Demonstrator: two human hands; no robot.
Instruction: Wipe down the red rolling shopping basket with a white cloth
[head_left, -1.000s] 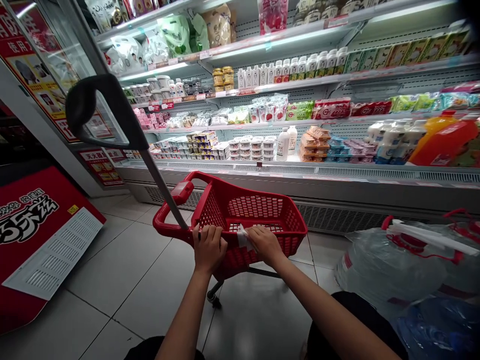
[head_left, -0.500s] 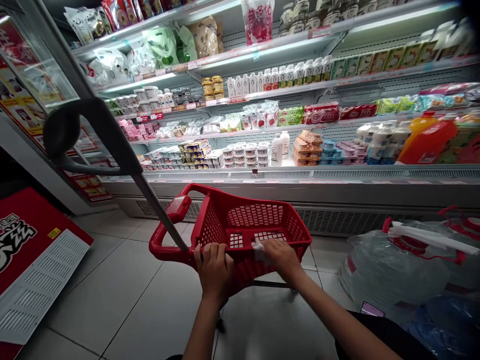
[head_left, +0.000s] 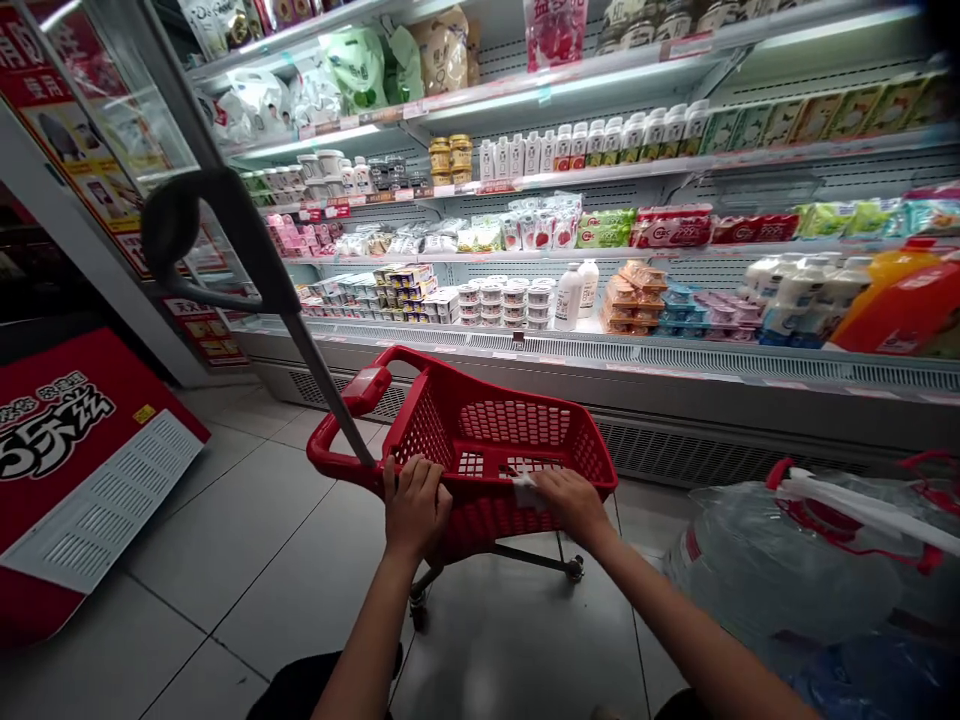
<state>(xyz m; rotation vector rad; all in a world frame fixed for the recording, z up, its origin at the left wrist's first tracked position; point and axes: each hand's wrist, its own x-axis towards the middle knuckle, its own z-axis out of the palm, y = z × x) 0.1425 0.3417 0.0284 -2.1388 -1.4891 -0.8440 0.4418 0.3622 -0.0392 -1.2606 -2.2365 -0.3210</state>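
A red plastic shopping cart with perforated walls stands in front of me. My left hand is closed over its near rim, close to the handle end, with the fingers hooked inside. Farther right along the same rim, my right hand presses a crumpled white tissue against the edge. The fingers of that hand are bent around the tissue and rim. A grey pole with a dark looped grip rises from the cart's handle end.
Behind the cart runs a refrigerated display stocked with yogurt cups, bottles and pouches. Large clear water jugs with red handles stand close on my right. A red cabinet with a white vent is on the left. Tiled floor lies below.
The view has shifted, so the shelves sit farther right in the picture. My right hand and the tissue have slid slightly right along the rim. My left hand keeps its grip.
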